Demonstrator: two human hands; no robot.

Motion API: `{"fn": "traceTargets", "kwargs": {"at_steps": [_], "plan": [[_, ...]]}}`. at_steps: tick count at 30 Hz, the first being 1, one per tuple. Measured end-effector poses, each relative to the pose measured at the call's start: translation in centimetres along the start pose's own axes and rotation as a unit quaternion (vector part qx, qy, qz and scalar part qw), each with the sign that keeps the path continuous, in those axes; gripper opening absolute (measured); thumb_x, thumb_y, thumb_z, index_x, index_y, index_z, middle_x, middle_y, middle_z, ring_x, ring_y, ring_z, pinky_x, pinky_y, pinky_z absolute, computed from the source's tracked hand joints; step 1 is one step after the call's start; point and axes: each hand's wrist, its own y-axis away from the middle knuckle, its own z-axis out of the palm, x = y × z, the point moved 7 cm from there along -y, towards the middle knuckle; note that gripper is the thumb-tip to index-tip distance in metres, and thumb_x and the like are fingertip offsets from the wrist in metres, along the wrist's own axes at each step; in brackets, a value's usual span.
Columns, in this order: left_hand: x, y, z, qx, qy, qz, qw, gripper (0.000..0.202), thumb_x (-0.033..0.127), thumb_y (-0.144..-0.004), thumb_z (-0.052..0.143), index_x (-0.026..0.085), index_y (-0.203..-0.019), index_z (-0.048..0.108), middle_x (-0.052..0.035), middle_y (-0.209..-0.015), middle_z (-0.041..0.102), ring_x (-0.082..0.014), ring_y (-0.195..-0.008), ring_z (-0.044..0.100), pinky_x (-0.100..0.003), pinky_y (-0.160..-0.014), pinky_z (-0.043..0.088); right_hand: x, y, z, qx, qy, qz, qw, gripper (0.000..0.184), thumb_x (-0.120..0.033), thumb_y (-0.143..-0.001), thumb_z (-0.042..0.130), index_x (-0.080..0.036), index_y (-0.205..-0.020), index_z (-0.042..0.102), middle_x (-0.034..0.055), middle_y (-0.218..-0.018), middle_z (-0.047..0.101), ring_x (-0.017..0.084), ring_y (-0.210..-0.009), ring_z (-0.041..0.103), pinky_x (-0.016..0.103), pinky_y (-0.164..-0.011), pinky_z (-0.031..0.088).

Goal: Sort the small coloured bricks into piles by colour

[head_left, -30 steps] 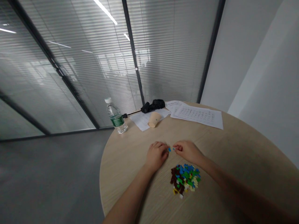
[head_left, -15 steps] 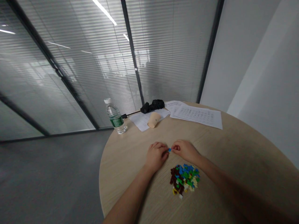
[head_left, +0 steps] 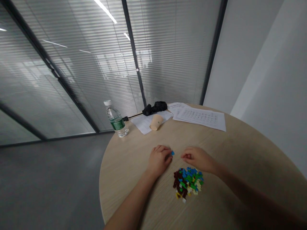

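My left hand (head_left: 159, 159) rests on the table, its thumb and fingers pinching a small blue toy brick (head_left: 172, 153) that pokes out at the fingertips. To the right, my right hand (head_left: 198, 158) is apart from that brick. Its fingers are loosely bent and slightly parted, and no piece shows in them. Just below both hands lies a loose pile of small toy bricks (head_left: 188, 182) in brown, blue, green, cream, yellow and white.
The round wooden table (head_left: 120, 185) carries a water bottle (head_left: 117, 121) at its far left edge. A paper cup (head_left: 156, 122) lies tipped on a paper sheet (head_left: 142, 124). Behind it is a black bundled object (head_left: 155, 108); printed sheets (head_left: 199, 117) lie to the right.
My right hand has let go of the blue toy brick and drawn back to the right, nearer the pile. My left hand keeps its hold. The view has shifted slightly.
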Motion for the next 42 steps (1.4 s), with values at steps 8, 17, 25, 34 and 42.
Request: {"fn": "traceTargets", "kwargs": {"at_steps": [8, 17, 25, 34, 42], "plan": [[3.6, 1.0, 0.2, -0.062, 0.036, 0.095, 0.993, 0.015, 0.025, -0.083, 0.060, 0.023, -0.096, 0.068, -0.0026, -0.099, 0.065, -0.0199, -0.097, 0.053, -0.034, -0.085, 0.039, -0.2, 3.4, 0.4, -0.040, -0.022, -0.017, 0.999, 0.017, -0.017, -0.078, 0.056, -0.020, -0.082, 0.072, 0.0030, -0.076, 0.065, 0.015, -0.069, 0.059, 0.023, -0.062, 0.042], [4.3, 1.3, 0.6, -0.099, 0.042, 0.131, 0.986, 0.013, 0.021, -0.084, 0.058, 0.024, -0.092, 0.068, -0.0013, -0.093, 0.065, -0.0183, -0.093, 0.054, -0.031, -0.080, 0.038, -0.6, 3.7, 0.6, -0.025, -0.014, -0.006, 1.000, 0.010, -0.016, -0.074, 0.058, -0.020, -0.074, 0.067, 0.0018, -0.074, 0.063, 0.016, -0.071, 0.056, 0.024, -0.063, 0.040], [4.7, 1.3, 0.5, -0.095, 0.058, 0.128, 0.986, 0.016, 0.025, -0.087, 0.053, 0.022, -0.094, 0.067, -0.0035, -0.091, 0.066, -0.0182, -0.092, 0.056, -0.031, -0.081, 0.041, 0.1, 3.7, 0.4, 0.000, -0.088, 0.028, 0.996, 0.007, -0.021, -0.075, 0.058, -0.019, -0.072, 0.065, 0.0010, -0.072, 0.062, 0.014, -0.064, 0.054, 0.023, -0.059, 0.040], [1.5, 0.6, -0.9, -0.023, 0.000, -0.006, 1.000, 0.020, 0.021, -0.082, 0.057, 0.022, -0.100, 0.066, -0.0055, -0.100, 0.063, -0.0211, -0.095, 0.053, -0.036, -0.084, 0.043, 2.5, 3.4, 0.4, 0.084, -0.163, 0.089, 0.979, 0.015, -0.031, -0.079, 0.053, -0.019, -0.075, 0.061, 0.0012, -0.068, 0.066, 0.015, -0.063, 0.061, 0.024, -0.058, 0.046], [1.2, 0.6, -0.5, -0.033, -0.040, 0.005, 0.999, 0.023, 0.021, -0.083, 0.056, 0.021, -0.104, 0.064, -0.0058, -0.111, 0.061, -0.0234, -0.105, 0.050, -0.039, -0.090, 0.041, 4.2, 3.4, 0.0, 0.145, -0.206, 0.113, 0.961, 0.018, -0.038, -0.075, 0.058, -0.020, -0.072, 0.062, 0.0043, -0.070, 0.070, 0.019, -0.067, 0.066, 0.029, -0.063, 0.052]]}}
